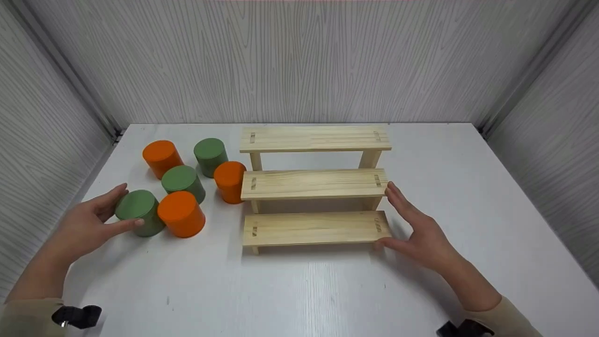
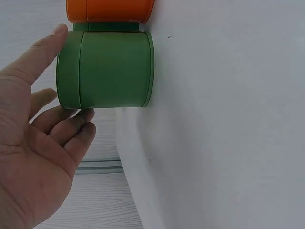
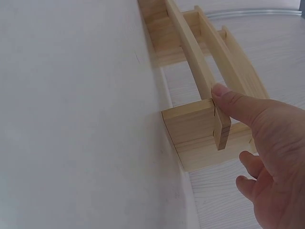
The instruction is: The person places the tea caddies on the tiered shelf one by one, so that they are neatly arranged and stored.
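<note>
A green lidded canister (image 1: 140, 213) stands at the front left of the cluster. My left hand (image 1: 89, 224) holds it from the left, thumb along the lid's near side and fingers curled at the far side; the left wrist view shows the thumb at the lid edge of the green canister (image 2: 107, 69). My right hand (image 1: 423, 236) rests against the right end of a three-step wooden shelf (image 1: 313, 229). Its thumb touches the lowest board's front corner, and its fingertips lie by the middle board's end. In the right wrist view that thumb presses the wooden shelf (image 3: 190, 129).
Beside the held canister stands an orange canister (image 1: 181, 215), with a green canister (image 1: 182, 182) behind it. Farther back are an orange canister (image 1: 161, 158) and a green canister (image 1: 210, 157). Another orange canister (image 1: 229, 182) stands close to the shelf's left side. Wood-grain panels (image 1: 299, 61) border the white table (image 1: 281, 295).
</note>
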The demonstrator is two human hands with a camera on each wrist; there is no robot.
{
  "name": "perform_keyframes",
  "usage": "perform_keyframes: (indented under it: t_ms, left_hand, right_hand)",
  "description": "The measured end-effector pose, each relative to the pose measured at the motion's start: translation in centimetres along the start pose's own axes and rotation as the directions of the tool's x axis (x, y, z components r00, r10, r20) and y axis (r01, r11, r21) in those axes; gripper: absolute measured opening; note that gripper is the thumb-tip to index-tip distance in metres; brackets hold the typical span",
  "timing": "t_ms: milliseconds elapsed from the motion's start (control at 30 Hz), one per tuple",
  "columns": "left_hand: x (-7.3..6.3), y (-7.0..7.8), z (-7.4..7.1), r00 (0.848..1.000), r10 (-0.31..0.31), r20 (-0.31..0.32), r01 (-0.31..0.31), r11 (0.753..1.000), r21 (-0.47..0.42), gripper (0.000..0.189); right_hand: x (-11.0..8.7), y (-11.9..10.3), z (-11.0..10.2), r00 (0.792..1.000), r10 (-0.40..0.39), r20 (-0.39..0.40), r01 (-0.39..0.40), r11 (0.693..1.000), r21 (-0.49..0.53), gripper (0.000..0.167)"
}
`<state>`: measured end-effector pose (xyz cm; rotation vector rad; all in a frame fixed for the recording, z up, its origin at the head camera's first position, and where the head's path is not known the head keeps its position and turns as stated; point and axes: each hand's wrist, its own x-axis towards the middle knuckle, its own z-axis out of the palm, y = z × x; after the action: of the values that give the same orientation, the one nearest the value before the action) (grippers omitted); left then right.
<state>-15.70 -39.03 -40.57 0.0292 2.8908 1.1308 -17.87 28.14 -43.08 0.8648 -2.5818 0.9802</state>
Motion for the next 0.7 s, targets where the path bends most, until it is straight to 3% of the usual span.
perform_keyframes:
  t_ms: [400, 700]
  left_hand:
    - [-0.14, 0.13, -0.12, 0.997, -0.078, 0.018, 0.079, 0.997, -0.004, 0.099]
    - [0.12, 0.03, -0.27, 0.995, -0.101, -0.004, 0.101, 0.995, 0.003, 0.097]
  right_hand:
    - [0.01, 0.04, -0.03, 1.0, 0.008, 0.009, -0.008, 1.0, -0.011, 0.117]
    - [0.02, -0.09, -0.04, 1.0, 0.006, 0.0, -0.006, 1.0, 0.004, 0.118]
